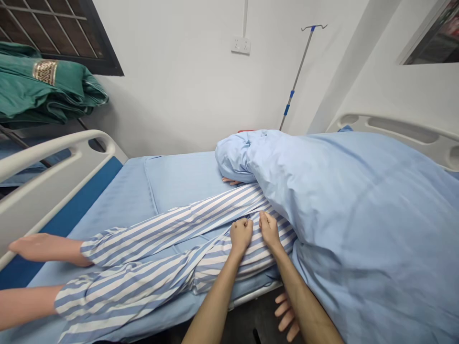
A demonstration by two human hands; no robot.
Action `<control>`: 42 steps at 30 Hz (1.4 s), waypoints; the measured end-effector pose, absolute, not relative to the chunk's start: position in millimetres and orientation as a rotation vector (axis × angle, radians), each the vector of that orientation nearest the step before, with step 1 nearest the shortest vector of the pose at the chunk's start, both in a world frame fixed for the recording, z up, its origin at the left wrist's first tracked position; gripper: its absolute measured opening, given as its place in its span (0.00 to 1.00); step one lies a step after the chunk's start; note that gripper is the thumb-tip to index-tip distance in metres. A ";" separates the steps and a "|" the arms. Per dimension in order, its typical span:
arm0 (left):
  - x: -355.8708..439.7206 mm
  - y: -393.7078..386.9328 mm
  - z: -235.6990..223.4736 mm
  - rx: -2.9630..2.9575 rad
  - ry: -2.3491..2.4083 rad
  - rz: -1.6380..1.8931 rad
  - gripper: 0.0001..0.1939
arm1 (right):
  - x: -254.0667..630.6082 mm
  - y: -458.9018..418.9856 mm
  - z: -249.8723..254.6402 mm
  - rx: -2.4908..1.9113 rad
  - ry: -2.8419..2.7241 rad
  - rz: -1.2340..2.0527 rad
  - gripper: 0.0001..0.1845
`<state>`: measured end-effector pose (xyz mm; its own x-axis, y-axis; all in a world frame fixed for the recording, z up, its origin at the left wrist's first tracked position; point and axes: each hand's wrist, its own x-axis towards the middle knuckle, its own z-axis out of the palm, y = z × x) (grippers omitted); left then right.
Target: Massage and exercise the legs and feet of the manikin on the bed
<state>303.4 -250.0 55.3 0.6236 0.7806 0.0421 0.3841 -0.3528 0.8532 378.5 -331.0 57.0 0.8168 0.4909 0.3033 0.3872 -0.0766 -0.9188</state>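
Observation:
Blue-and-white striped trousers (pixel 150 282) cover the legs of a lying figure that looks like a mannequin. My left hand (pixel 241 234) is a closed fist on the trouser fabric over the near thigh. Close beside it, a small gap away, my right hand (pixel 268 229) is also closed on the striped cloth, with its thumb side up. The fabric inside both fists is mostly hidden by the fingers. A light blue quilt (pixel 344 200) is heaped over the upper body, its edge just right of my right hand. Bare feet (pixel 46 247) stick out at the left.
The bed has a pale footboard (pixel 82 148) at left and a headboard (pixel 398 129) at right. The figure's hand (pixel 287 315) hangs below the near bed edge; other fingers (pixel 232 181) show under the quilt. Behind stands an IV pole (pixel 301 71). Green folded cloth (pixel 46 91) lies upper left.

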 end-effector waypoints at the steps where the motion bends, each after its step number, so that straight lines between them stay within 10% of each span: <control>1: 298.4 -254.6 53.4 2.040 0.929 0.585 0.19 | 378.7 -330.4 60.6 -1.693 -0.679 0.082 0.27; 13: 251.4 -313.2 21.6 2.367 0.574 1.282 0.21 | 356.8 -345.1 128.6 -1.621 -0.819 -0.062 0.25; 20: 250.8 -310.8 33.7 2.263 0.596 0.917 0.19 | 380.9 -349.4 53.8 -1.790 -0.645 -0.047 0.28; 42: 310.5 -283.6 59.1 2.254 0.849 0.464 0.15 | 375.7 -345.3 71.7 -1.801 -0.636 -0.117 0.27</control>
